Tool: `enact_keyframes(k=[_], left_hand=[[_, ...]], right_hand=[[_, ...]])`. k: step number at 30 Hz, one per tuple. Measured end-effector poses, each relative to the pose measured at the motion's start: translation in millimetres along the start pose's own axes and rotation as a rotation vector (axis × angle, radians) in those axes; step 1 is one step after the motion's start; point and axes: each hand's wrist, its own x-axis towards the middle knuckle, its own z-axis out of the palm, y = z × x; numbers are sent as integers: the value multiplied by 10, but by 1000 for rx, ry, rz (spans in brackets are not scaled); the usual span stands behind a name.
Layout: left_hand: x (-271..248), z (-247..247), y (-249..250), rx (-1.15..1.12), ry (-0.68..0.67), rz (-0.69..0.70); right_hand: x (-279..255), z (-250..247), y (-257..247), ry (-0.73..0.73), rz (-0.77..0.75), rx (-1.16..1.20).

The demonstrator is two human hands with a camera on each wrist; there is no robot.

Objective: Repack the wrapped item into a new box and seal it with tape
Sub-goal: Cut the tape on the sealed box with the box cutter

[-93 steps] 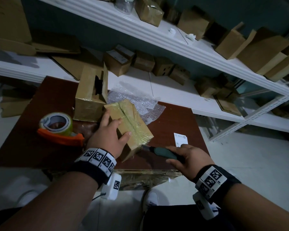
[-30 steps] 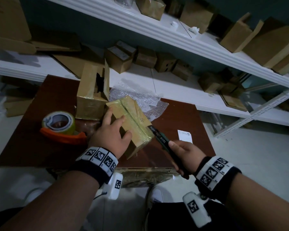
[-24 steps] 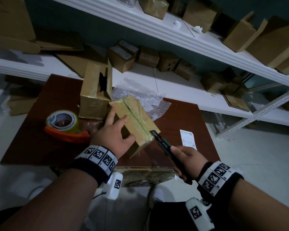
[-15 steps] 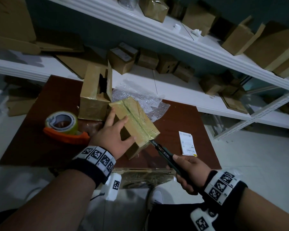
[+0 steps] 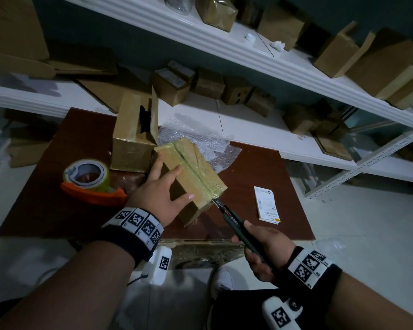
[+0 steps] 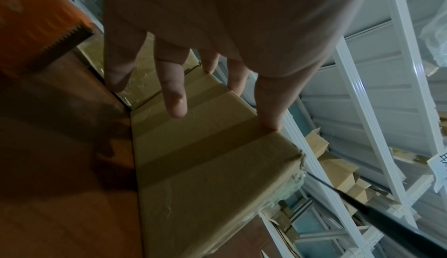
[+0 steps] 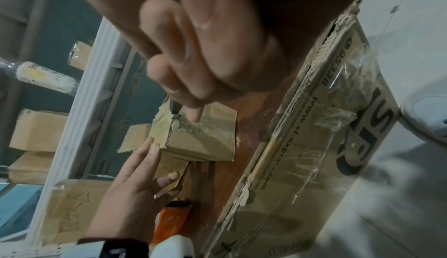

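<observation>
Where knife [image 7: 174, 109] meets box [image 7: 200, 137], tape frays.

- Left hand [image 5: 162, 189] lies palm-down on the box [image 5: 196, 172], fingers straight and spread, thumb along the near top edge.
- Left forearm reaches in from the lower left, a marker band round the wrist.
- Right hand [image 5: 262, 250] is curled round the knife [image 5: 234, 220], index finger laid along its handle, blade tip at the box's near end.
- Right forearm comes in from the lower right, wrist also banded.
</observation>
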Motion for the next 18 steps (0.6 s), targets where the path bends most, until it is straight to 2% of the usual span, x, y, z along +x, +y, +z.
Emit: enact_keyframes(k=[18], left_hand=[[30,47,-49,-17,27,8]], right_hand=[[-15,155,73,28,1,83]])
